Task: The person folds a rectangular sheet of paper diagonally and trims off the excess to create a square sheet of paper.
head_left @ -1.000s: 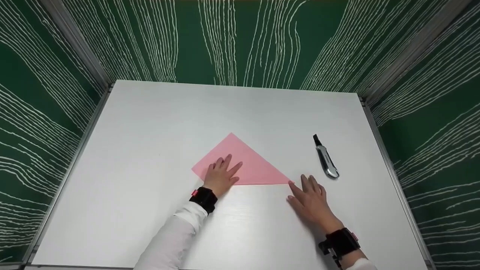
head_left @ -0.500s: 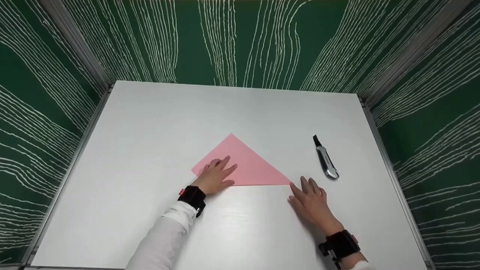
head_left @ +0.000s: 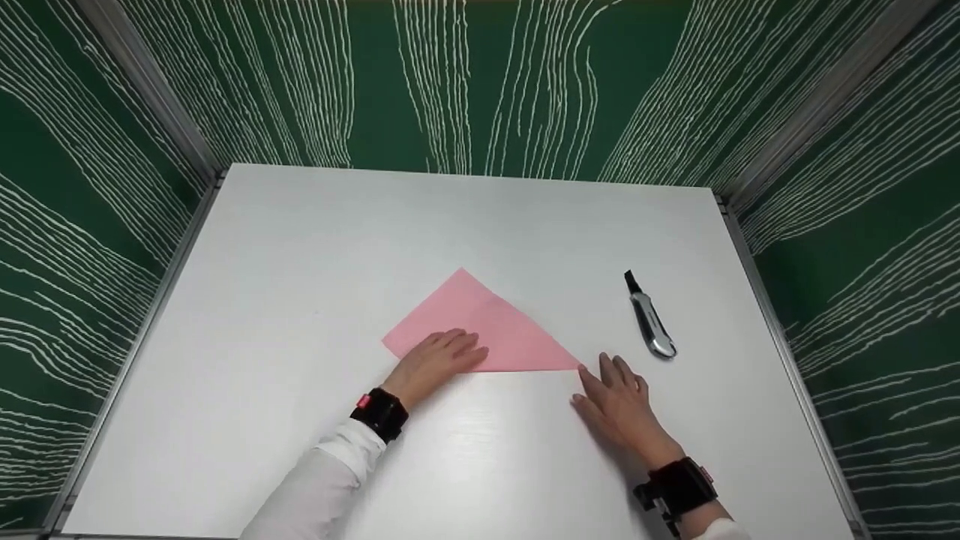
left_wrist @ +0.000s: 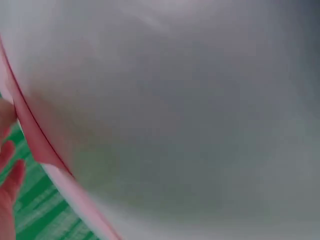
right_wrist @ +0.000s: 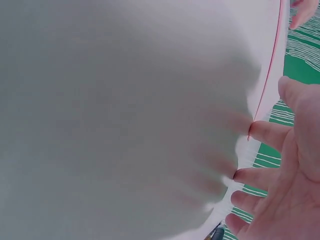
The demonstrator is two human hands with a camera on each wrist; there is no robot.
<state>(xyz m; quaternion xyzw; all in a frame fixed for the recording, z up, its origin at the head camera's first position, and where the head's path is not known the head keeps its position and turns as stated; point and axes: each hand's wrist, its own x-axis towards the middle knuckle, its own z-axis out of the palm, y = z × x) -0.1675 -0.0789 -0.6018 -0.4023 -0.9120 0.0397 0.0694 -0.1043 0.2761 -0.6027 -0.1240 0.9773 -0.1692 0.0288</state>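
A pink sheet of paper (head_left: 480, 304), folded into a large triangular shape, lies on the white table. Over its near left part rests my left hand (head_left: 435, 364), palm down, its fingers close together. In the left wrist view, the paper's near edge (left_wrist: 37, 135) looks slightly lifted from the sheet beneath, beside the fingers (left_wrist: 12, 182). At the paper's right corner, my right hand (head_left: 622, 409) touches the tip with its index finger. The right wrist view shows that finger (right_wrist: 270, 134) at the end of the thin pink edge (right_wrist: 270, 65), with the other fingers spread.
A utility knife (head_left: 651, 324) with a grey handle lies right of the paper, beyond my right hand. The white table (head_left: 300, 247) is bordered by metal framing and green panels (head_left: 375, 112) marked with white wavy lines.
My left hand has slid a little left and toward me over the paper, and its spread fingers have drawn together. My right hand keeps its place at the corner.
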